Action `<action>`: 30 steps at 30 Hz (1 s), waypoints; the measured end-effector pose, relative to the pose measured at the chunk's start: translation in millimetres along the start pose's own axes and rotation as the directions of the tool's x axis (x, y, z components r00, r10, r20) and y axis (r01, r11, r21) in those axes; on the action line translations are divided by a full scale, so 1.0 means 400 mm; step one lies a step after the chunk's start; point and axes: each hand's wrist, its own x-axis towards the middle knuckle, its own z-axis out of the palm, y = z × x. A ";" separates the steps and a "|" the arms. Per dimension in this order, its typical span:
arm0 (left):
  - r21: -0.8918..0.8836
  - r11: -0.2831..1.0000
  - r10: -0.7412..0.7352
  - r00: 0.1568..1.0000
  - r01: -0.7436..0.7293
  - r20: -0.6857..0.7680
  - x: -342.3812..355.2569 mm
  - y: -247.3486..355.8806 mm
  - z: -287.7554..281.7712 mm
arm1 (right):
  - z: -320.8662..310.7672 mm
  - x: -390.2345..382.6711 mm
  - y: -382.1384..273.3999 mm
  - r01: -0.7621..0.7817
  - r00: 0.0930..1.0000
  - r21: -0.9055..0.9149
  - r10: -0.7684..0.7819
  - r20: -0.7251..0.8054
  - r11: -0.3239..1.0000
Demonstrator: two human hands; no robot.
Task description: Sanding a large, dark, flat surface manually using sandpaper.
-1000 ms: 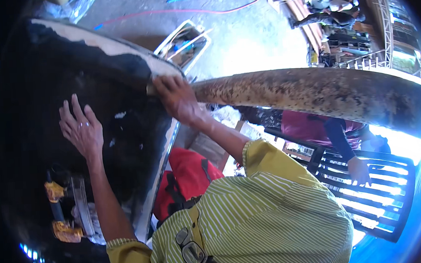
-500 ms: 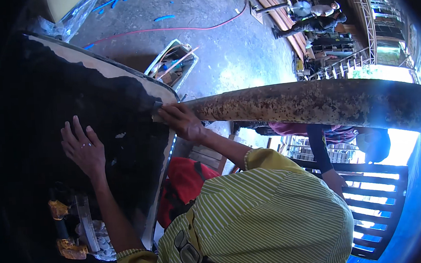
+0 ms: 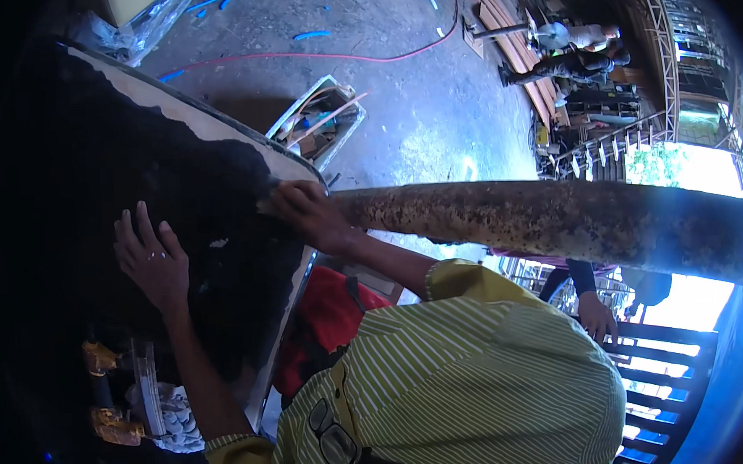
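Note:
A dark panel (image 3: 95, 246) with an uneven pale border (image 3: 176, 112) lies before me. My left hand (image 3: 155, 264) rests on its black area, fingers spread and holding nothing, with pale specks on the skin. At the panel's right edge, my right hand (image 3: 310, 217) is closed palm-down over a small flat greyish piece (image 3: 265, 206). Only a sliver of that piece shows beside the fingertips, so its exact kind is unclear. A small whitish mark (image 3: 218, 242) shows on the black area between my hands.
A yellow-and-black tool (image 3: 107, 393), a narrow strip (image 3: 148, 386) and a crumpled pale heap (image 3: 180, 418) lie near my left forearm. A blotchy brown post (image 3: 513, 216) crosses at right. Beyond are a scrap bin (image 3: 341, 133), a red hose (image 3: 320, 56) and another person's hand (image 3: 596, 317).
My right hand has shifted slightly and covers more of the greyish piece. The left hand stays nearly in place. The view has tilted, and the other person's hand appears on the slatted frame.

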 end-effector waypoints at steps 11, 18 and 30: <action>0.007 1.000 -0.022 0.998 0.021 0.051 0.001 0.002 -0.010 | -0.005 -0.032 -0.025 -0.016 0.988 0.021 0.019 -0.154 1.000; -0.068 0.998 -0.001 1.000 -0.001 -0.029 -0.015 -0.018 0.006 | 0.039 0.015 -0.042 -0.189 0.981 -0.063 0.185 -0.053 0.980; 0.016 0.980 -0.200 0.980 0.200 0.004 -0.130 -0.060 -0.034 | 0.016 -0.007 -0.055 -0.079 0.994 0.062 0.083 -0.071 0.995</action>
